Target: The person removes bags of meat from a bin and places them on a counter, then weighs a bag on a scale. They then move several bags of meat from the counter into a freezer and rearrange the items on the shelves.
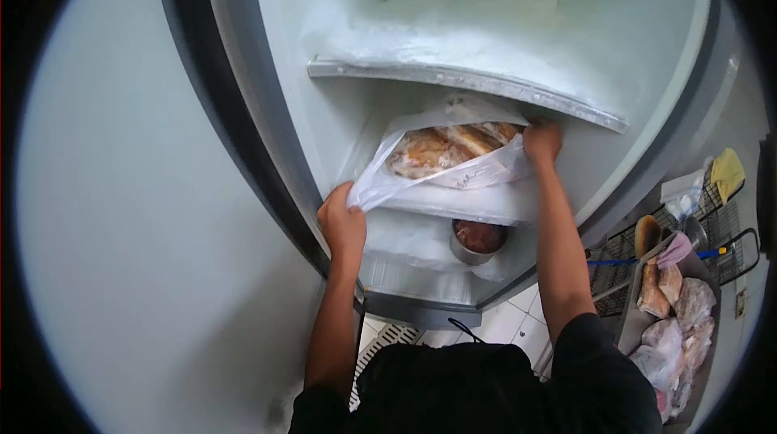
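A white plastic bag (490,170) lies on the middle shelf of a frosted freezer, its mouth spread toward me. Inside it are browned, frosty pieces of food (433,151) whose kind I cannot make out. My left hand (342,222) grips the bag's near left corner, pulling the plastic taut beside the freezer's left edge. At the bag's far right, my right hand (543,141) is closed on the rim. Both hands' fingertips are partly hidden by the plastic.
Above the bag runs a frosted shelf with a metal front edge (469,83). A round metal container (477,241) with dark reddish contents stands on the level below. The open door (154,191) fills the left. At right, a tray (627,325) holds several bagged frozen pieces near a wire rack (609,279).
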{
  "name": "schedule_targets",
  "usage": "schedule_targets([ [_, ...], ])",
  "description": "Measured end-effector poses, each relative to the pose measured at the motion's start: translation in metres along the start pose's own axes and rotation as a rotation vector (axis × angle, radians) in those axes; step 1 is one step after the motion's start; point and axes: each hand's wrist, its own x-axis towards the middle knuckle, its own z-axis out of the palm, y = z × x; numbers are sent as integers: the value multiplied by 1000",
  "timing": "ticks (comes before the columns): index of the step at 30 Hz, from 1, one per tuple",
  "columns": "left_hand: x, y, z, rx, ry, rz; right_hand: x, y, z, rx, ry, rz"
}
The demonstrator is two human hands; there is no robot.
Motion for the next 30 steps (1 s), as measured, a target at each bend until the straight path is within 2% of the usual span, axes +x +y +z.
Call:
schedule_targets([
  [2,-4,-8,-4,-122,-22,-57,-5,-4,-8,89,7,4],
  [4,-3,39,-24,-97,50,-19,-7,-10,-18,223,56,-19],
  [5,-5,63,-31,-86,84,-11,-3,-11,-15,153,42,-86],
  [7,9,94,-25,-120,137,135,-26,-60,-36,140,30,-242],
  [8,20,103,-19,-132,159,204,-35,-84,-34,157,38,-413],
  [11,70,96,20,178,195,313,-56,-149,-25,229,35,-927],
  [14,102,60,57,355,-252,14,-55,-177,5,9,-263,-1030],
  [16,101,52,66,343,-289,-11,-47,-192,15,-240,-444,-1122],
  [17,99,46,69,341,-309,-31,-46,-196,20,-275,-430,-1108],
  [20,99,28,70,178,-183,24,-40,-212,23,-204,-491,-871],
  [23,98,34,59,130,-207,-11,-22,-206,52,104,-343,-778],
  [26,81,13,55,94,-149,11,-3,-197,54,349,-116,-781],
  [28,64,16,47,196,-147,-53,14,-188,53,419,6,-765],
  [30,44,13,41,238,-132,-91,32,-172,53,359,55,-696],
])
